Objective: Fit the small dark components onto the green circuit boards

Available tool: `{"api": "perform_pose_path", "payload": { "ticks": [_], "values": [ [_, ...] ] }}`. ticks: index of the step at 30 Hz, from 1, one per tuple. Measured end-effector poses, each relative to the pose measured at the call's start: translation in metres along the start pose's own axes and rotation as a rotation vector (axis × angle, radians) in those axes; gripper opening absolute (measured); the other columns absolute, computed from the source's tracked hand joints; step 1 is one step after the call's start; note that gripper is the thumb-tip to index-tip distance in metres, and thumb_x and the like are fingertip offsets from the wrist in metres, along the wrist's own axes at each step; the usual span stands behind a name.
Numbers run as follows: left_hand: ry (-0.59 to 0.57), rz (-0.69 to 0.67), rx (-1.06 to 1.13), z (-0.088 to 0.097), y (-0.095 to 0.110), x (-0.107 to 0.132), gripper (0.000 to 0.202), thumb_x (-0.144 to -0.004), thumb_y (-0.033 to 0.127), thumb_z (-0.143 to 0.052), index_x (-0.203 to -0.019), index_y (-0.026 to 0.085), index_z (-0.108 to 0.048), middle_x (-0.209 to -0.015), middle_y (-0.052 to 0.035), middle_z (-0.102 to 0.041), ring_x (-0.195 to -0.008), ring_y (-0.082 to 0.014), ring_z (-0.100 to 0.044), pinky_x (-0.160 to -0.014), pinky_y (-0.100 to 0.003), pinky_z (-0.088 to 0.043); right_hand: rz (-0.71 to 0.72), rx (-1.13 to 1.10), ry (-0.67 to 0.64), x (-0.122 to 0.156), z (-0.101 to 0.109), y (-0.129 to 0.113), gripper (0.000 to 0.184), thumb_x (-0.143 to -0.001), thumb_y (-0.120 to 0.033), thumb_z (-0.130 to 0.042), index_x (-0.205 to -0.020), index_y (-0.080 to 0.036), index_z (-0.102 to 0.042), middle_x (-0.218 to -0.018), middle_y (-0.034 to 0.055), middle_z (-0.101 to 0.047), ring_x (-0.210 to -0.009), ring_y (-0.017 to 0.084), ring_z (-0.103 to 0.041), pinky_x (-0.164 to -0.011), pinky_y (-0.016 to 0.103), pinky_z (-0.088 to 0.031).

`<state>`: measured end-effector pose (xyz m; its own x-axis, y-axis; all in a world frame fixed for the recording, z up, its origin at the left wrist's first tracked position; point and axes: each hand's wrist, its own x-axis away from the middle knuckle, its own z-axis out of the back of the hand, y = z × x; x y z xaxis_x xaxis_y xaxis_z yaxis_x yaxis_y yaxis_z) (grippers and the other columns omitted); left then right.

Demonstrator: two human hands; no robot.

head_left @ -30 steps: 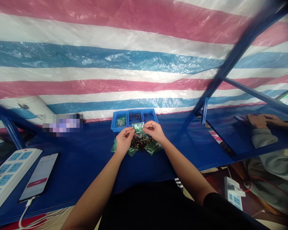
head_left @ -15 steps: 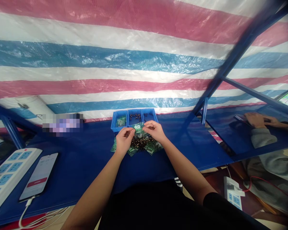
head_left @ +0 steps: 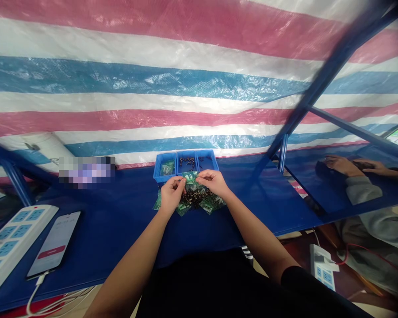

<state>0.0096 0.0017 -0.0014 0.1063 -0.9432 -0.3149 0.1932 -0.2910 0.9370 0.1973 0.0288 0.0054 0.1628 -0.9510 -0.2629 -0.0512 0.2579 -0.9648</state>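
Note:
Between my two hands is a small green-tinted clear plastic bag with something pale inside. My left hand pinches its left edge between thumb and fingers. At the opposite edge, the fingers of my right hand are closed on the bag. Just below lies a pile of small dark and brass-coloured metal parts, with similar green bags around it. Behind my hands stands a blue three-compartment bin: green bags in the left compartment, small metal parts in the other two.
A charging phone and a white power strip lie at the left of the blue table. A blue metal frame post slants up at the right. Beyond it are another person's hands at a neighbouring table.
My right hand and the bag have dropped slightly, and the bag looks flatter. My left hand has hardly moved. The other person's hands at the right have shifted left.

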Motion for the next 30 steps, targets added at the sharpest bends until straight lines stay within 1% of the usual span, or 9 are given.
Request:
{"api": "perform_pose_path", "payload": {
  "ticks": [5, 10, 13, 16, 19, 22, 24, 27, 30],
  "values": [
    [-0.037, 0.039, 0.08, -0.002, 0.002, 0.001, 0.028, -0.082, 0.042, -0.064, -0.095, 0.018, -0.061, -0.057, 0.0009, -0.064, -0.049, -0.0144, -0.061, -0.05, -0.025, -0.046, 0.03, 0.075, 0.081, 0.0, 0.0, -0.002, 0.028, -0.067, -0.043, -0.076, -0.078, -0.018, -0.071, -0.078, 0.0056, -0.071, -0.066, 0.017, -0.064, -0.06, 0.029, -0.051],
    [-0.073, -0.007, 0.199, -0.001, 0.006, 0.003, 0.029, -0.086, 0.046, -0.057, -0.094, 0.018, -0.06, -0.081, -0.0054, -0.07, -0.065, -0.0182, -0.067, -0.054, -0.026, -0.047, -0.045, -0.075, -0.023, 0.0, 0.0, -0.007, 0.031, -0.071, -0.046, -0.073, -0.086, -0.019, -0.068, -0.075, 0.0047, -0.072, -0.06, 0.017, -0.065, -0.058, 0.03, -0.052],
    [-0.054, -0.02, 0.128, 0.001, 0.006, 0.003, 0.029, -0.085, 0.046, -0.057, -0.09, 0.018, -0.064, -0.072, -0.0027, -0.065, -0.063, -0.0166, -0.064, -0.056, -0.026, -0.046, -0.048, -0.081, -0.053, 0.0, 0.002, -0.01, 0.033, -0.076, -0.051, -0.066, -0.084, -0.019, -0.069, -0.078, 0.005, -0.072, -0.066, 0.018, -0.066, -0.061, 0.03, -0.051],
    [-0.037, -0.03, 0.07, 0.001, 0.003, 0.003, 0.025, -0.081, 0.043, -0.064, -0.083, 0.018, -0.063, -0.065, 0.0002, -0.061, -0.058, -0.0131, -0.058, -0.056, -0.024, -0.045, -0.049, -0.022, -0.011, 0.0, 0.002, -0.011, 0.035, -0.076, -0.053, -0.065, -0.071, -0.018, -0.067, -0.067, 0.0031, -0.068, -0.061, 0.016, -0.062, -0.058, 0.028, -0.049],
    [-0.025, -0.053, 0.082, -0.002, -0.001, 0.003, 0.024, -0.077, 0.04, -0.069, -0.082, 0.017, -0.061, -0.071, -0.001, -0.063, -0.064, -0.0133, -0.06, -0.059, -0.024, -0.047, -0.041, 0.001, -0.003, 0.001, 0.001, -0.009, 0.033, -0.069, -0.048, -0.074, -0.065, -0.018, -0.059, -0.064, 0.0009, -0.065, -0.058, 0.014, -0.059, -0.057, 0.027, -0.047],
    [-0.001, -0.057, 0.092, -0.005, -0.003, 0.002, 0.023, -0.075, 0.037, -0.07, -0.083, 0.018, -0.059, -0.074, -0.0018, -0.065, -0.067, -0.0142, -0.063, -0.061, -0.024, -0.049, -0.028, -0.043, -0.024, 0.002, 0.0, -0.006, 0.035, -0.065, -0.045, -0.077, -0.068, -0.019, -0.053, -0.073, 0.002, -0.067, -0.065, 0.016, -0.062, -0.062, 0.028, -0.05],
    [0.015, -0.036, 0.097, -0.005, -0.004, 0.002, 0.024, -0.075, 0.036, -0.071, -0.086, 0.018, -0.059, -0.073, -0.0017, -0.066, -0.065, -0.0141, -0.063, -0.059, -0.024, -0.049, -0.022, -0.035, -0.008, 0.002, -0.001, -0.005, 0.036, -0.064, -0.046, -0.077, -0.07, -0.02, -0.052, -0.074, 0.0023, -0.067, -0.066, 0.016, -0.063, -0.062, 0.029, -0.05],
    [0.003, 0.007, 0.09, -0.004, -0.004, 0.002, 0.033, -0.074, 0.037, -0.072, -0.099, 0.019, -0.06, -0.076, -0.0026, -0.07, -0.061, -0.0142, -0.064, -0.057, -0.024, -0.05, -0.003, 0.0, 0.041, 0.0, -0.001, -0.004, 0.037, -0.065, -0.049, -0.076, -0.072, -0.02, -0.054, -0.07, 0.0013, -0.066, -0.061, 0.016, -0.061, -0.059, 0.029, -0.05],
    [-0.013, 0.01, 0.081, -0.003, -0.003, 0.002, 0.039, -0.075, 0.037, -0.072, -0.108, 0.018, -0.062, -0.083, -0.0051, -0.073, -0.068, -0.0167, -0.068, -0.063, -0.027, -0.053, 0.007, 0.005, 0.045, 0.0, -0.001, -0.005, 0.036, -0.066, -0.048, -0.075, -0.075, -0.02, -0.055, -0.07, 0.0014, -0.066, -0.062, 0.016, -0.062, -0.059, 0.029, -0.05]
  ]
}}
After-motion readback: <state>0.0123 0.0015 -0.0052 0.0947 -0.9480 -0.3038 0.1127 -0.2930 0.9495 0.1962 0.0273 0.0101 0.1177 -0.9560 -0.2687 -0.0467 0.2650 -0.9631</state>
